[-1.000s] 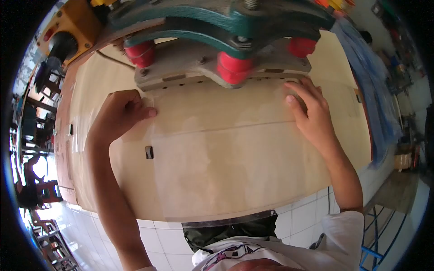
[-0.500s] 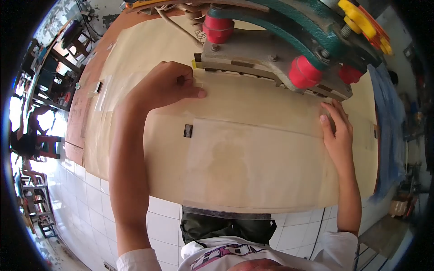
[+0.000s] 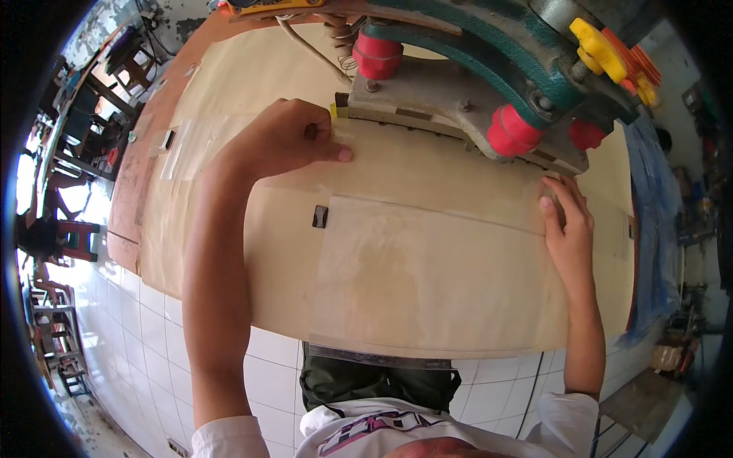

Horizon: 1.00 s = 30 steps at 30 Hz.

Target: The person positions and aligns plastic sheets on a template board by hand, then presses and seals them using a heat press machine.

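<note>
My left hand (image 3: 294, 141) is closed near the left end of the press plate (image 3: 435, 95), fingers curled and thumb pointing right over a transparent sheet (image 3: 427, 282). What its fingers hold, if anything, is too small to make out. My right hand (image 3: 566, 210) rests below the plate's right end, its thumb and fingers curved with a gap between them. The clear sheet lies flat on the cream-coloured table cover (image 3: 282, 282). Above stands a green press arm (image 3: 473, 53) with red knobs (image 3: 513, 131) on the grey plate. A small black piece (image 3: 320, 217) lies left of the sheet.
A yellow knob (image 3: 597, 50) sits on the machine at the upper right. Blue plastic (image 3: 654, 221) hangs along the table's right side. At the left are clear tape strips (image 3: 183, 153) and a red stool (image 3: 79, 239). A cardboard box (image 3: 666, 356) is at the far right.
The view has turned, so the machine and both hands appear further right than one second ago. Both hands keep nearly the same pose beside the plate.
</note>
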### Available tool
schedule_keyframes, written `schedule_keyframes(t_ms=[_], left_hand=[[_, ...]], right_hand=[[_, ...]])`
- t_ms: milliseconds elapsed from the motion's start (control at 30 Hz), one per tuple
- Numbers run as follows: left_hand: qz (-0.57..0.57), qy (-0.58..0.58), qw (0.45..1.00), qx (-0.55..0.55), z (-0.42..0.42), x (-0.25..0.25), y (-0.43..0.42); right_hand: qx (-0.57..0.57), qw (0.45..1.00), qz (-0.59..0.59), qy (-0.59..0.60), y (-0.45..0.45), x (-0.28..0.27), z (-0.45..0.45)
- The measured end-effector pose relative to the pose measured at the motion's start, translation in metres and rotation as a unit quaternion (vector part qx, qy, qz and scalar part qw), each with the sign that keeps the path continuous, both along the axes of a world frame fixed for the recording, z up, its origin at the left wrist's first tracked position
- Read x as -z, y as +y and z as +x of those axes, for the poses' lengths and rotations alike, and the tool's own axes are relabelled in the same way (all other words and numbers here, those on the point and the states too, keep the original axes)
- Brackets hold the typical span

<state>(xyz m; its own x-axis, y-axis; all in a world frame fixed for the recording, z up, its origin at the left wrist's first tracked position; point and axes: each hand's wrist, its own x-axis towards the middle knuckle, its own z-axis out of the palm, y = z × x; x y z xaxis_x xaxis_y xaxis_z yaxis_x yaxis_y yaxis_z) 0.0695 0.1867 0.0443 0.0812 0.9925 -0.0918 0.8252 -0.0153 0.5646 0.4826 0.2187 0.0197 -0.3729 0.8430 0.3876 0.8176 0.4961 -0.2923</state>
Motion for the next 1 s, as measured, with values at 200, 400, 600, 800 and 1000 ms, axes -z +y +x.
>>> schedule_keyframes(t_ms=[200, 400, 600, 800, 1000], left_hand=[[-0.001, 0.029, 1.000, -0.002, 0.001, -0.001, 0.000], [0.009, -0.003, 1.000, 0.011, -0.004, 0.005, 0.001], [0.008, 0.002, 1.000, -0.002, 0.005, -0.002, -0.002], [0.027, -0.005, 1.000, 0.012, 0.001, 0.003, 0.001], [0.039, 0.019, 0.999, 0.020, -0.003, 0.002, 0.001]], right_hand=[[0.000, 0.999, -0.029, 0.024, -0.002, -0.004, -0.003], [-0.006, 1.000, 0.009, 0.015, 0.002, 0.004, 0.004], [0.009, 0.999, -0.014, 0.033, 0.002, 0.007, 0.006], [0.004, 1.000, -0.012, 0.025, 0.002, 0.006, 0.007], [0.004, 0.999, -0.018, 0.029, 0.001, 0.005, 0.003]])
